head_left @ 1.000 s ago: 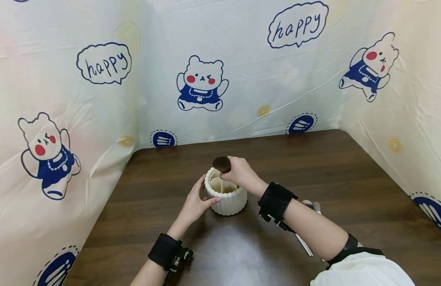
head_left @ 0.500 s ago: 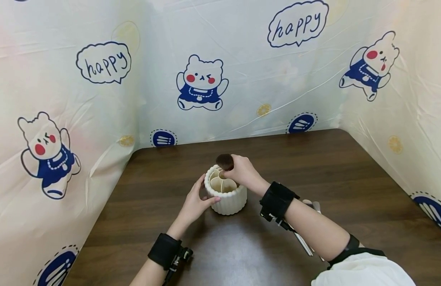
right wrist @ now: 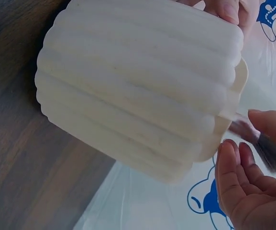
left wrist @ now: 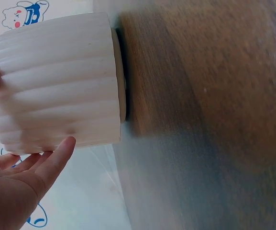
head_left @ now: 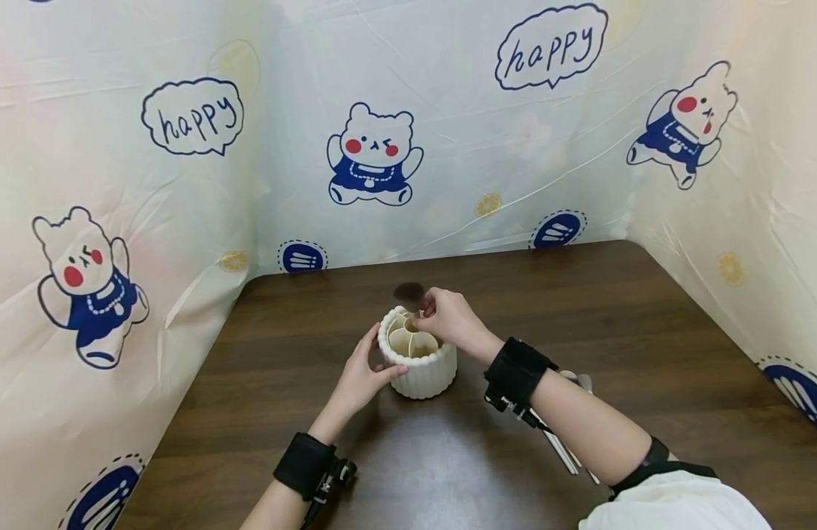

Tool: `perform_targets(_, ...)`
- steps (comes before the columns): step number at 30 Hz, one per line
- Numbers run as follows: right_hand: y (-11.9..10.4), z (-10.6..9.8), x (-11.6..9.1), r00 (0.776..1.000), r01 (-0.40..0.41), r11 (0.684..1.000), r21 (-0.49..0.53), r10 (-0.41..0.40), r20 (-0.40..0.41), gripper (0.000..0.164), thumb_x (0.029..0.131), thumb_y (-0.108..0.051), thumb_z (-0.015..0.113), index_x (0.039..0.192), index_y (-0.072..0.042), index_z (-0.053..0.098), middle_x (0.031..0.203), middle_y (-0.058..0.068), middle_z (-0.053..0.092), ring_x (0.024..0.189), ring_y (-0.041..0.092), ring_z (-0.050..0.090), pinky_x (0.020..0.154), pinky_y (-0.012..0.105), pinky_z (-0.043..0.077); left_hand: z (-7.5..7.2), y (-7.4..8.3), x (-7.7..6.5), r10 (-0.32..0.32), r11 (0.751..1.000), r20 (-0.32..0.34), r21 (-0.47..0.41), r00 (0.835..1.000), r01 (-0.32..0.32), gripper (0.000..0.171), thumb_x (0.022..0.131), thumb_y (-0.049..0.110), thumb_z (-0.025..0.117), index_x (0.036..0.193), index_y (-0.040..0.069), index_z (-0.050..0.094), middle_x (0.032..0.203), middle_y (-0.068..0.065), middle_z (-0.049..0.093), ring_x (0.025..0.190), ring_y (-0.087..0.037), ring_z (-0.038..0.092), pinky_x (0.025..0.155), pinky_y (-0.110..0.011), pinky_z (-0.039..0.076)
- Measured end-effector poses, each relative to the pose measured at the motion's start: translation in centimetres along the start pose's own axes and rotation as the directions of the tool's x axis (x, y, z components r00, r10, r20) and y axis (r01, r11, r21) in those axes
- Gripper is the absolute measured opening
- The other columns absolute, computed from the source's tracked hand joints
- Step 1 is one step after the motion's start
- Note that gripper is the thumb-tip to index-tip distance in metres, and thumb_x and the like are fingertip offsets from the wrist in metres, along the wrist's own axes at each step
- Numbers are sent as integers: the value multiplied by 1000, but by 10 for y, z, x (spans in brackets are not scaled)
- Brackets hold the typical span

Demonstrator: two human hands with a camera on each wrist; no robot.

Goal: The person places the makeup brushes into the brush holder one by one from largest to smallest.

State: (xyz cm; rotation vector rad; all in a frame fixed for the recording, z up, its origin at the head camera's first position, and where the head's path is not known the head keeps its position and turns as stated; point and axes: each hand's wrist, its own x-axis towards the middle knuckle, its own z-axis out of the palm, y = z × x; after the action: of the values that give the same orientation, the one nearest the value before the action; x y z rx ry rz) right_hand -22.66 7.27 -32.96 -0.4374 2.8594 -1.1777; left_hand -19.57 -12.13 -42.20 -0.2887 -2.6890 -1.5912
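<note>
The left forearm (head_left: pixel 277 504) slants up and inward, the left hand (head_left: pixel 361 379) curved in a hold, thumb well apart from the fingers. The right forearm (head_left: pixel 589 421) crosses leftward from the lower right, the right hand (head_left: pixel 453 320) farther forward, its fingers lightly bent, with a gap between thumb and fingertips.
</note>
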Motion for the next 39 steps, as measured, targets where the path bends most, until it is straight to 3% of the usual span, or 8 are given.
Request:
perform_targets(9,12,-20,-5,1000,-19,1000,20,19,2,25,82,-15,71,98,2,62,95,15,67,87,23,63,78,31,54,0,-1,0,8,1000,-2,-17,1000,-8,95,78,26,79,151,8,23,149,-19,37,136,-33,40,98,-45,50)
perform_targets(28,60,-70,-25,991,-102,995,3,102,-86,26,88,-19,64,102,3,62,96,17,66,87,25,61,73,30,50,0,0,-2,33,999,-15,-14,999,-33,94,77,20,80,150,2,23,146,-23,38,134,-35,41,95,-43,52)
perform_targets(39,96,-91,-49,978,-190,982,-12,189,-94,26,90,-19,61,104,4,61,96,18,65,84,25,59,69,27,46,1,1,-1,29,999,-6,-36,1000,-29,92,79,19,79,150,1,23,146,-23,38,134,-36,41,96,-44,51)
